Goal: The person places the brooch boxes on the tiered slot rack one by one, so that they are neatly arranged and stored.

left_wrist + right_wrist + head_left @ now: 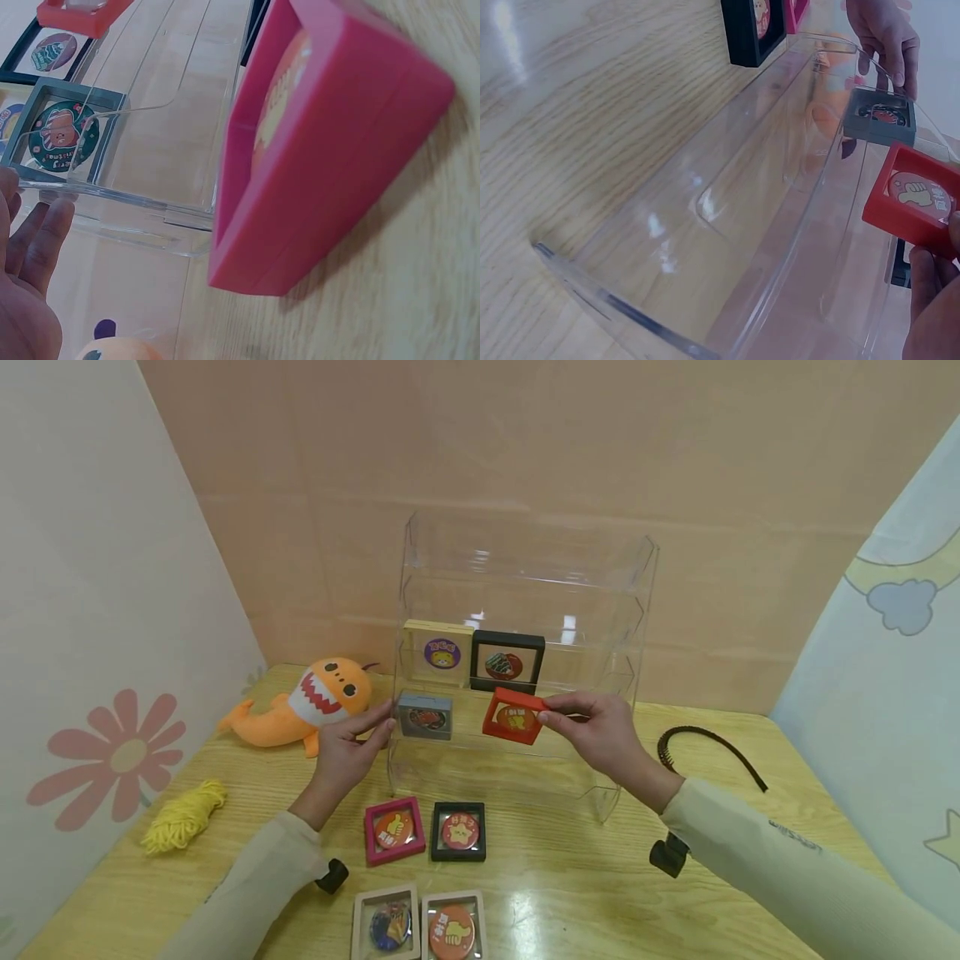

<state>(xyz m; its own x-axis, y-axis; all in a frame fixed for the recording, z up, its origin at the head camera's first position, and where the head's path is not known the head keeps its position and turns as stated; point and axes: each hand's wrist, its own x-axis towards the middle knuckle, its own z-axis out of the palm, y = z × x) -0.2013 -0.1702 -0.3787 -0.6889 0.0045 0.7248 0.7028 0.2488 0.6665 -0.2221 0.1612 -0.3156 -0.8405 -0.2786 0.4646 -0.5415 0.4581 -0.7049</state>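
A clear tiered acrylic rack [517, 772] stands upright on the table. My right hand [603, 735] pinches a red square frame [513, 717] with a thumbs-up badge by its right side, tilted before the lower tier. My left hand [348, 760] touches the rack's left side with fairly straight fingers, beside a grey frame [425, 717] on that tier. Above, a cream frame [420, 664] and a black frame [536, 664] stand side by side. In the right wrist view the red frame [911, 199] is near the grey frame [877, 118]; my right fingers are partly cut off.
On the table before the rack lie a magenta frame [371, 835], a second black frame [437, 833] and two beige frames [358, 927]. An orange shark plush [273, 722] and yellow yarn [183, 817] lie left. A dark headband [716, 739] lies right.
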